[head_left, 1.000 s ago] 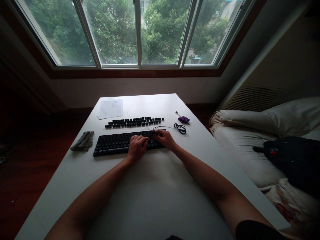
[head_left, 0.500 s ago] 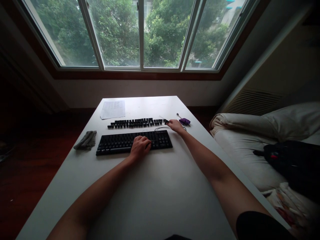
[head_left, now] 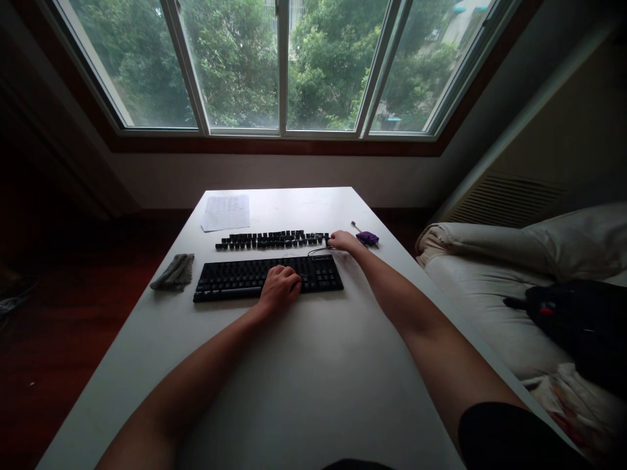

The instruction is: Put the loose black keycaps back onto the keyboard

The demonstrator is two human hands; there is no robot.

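Observation:
The black keyboard (head_left: 235, 277) lies on the white table, and my left hand (head_left: 280, 286) rests on its keys right of the middle, fingers bent but not closed round anything. Behind it stand several loose black keycaps (head_left: 264, 241) in rows. My right hand (head_left: 344, 241) is at the right end of these rows, fingertips pinched on a small dark keycap puller (head_left: 328, 241). Its thin wires reach left over the end keycaps. Most of the puller is hidden by my fingers.
A black cable (head_left: 318, 249) curves behind the keyboard. A grey cloth (head_left: 174, 273) lies to its left and a printed sheet (head_left: 226, 213) at the far left. A purple brush-like item (head_left: 367, 238) sits right of my right hand. A pale sofa (head_left: 482, 307) flanks the table.
My right hand has lowered slightly towards the end of the keycap rows, with the puller's wires now over the keycaps. My left hand stays on the keyboard. The view has shifted a little.

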